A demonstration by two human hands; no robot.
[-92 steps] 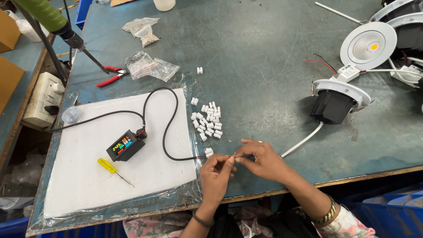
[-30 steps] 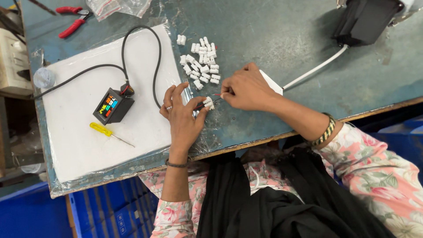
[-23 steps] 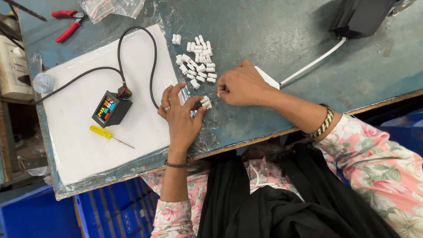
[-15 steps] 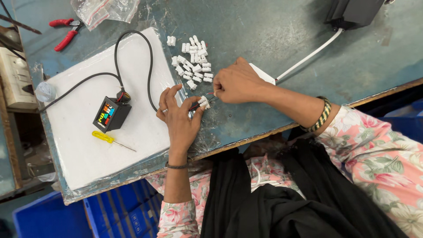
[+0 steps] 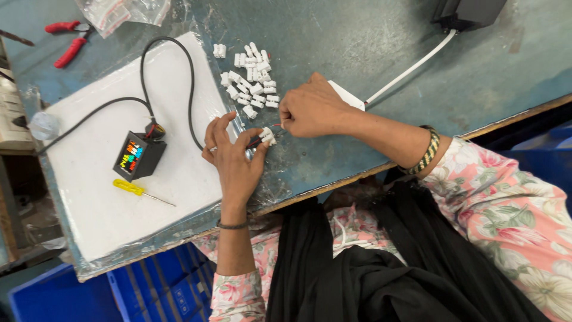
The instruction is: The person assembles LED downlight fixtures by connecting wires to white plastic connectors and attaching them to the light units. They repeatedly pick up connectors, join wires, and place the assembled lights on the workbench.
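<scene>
My left hand (image 5: 233, 156) pinches a small white connector block (image 5: 266, 136) against the teal table (image 5: 381, 53), at the edge of the plastic-covered white pad (image 5: 101, 203). My right hand (image 5: 311, 110) is closed on thin red and black wires (image 5: 275, 127) that lead into that block. Just above both hands lies a pile of several loose white connector blocks (image 5: 250, 76). A white cable (image 5: 411, 67) runs from under my right hand to a black housing (image 5: 468, 11) at the top right.
A small black meter with a coloured display (image 5: 138, 156) sits on the pad with its black cord looping upward. A yellow-handled screwdriver (image 5: 138, 191) lies below it. Red-handled pliers (image 5: 67, 42) and clear plastic bags (image 5: 125, 11) are at the top left. Blue crates (image 5: 107, 292) stand under the table edge.
The camera view has shifted, so the table sits differently in frame. Both hands stay together on the connector block and wires beside the pile.
</scene>
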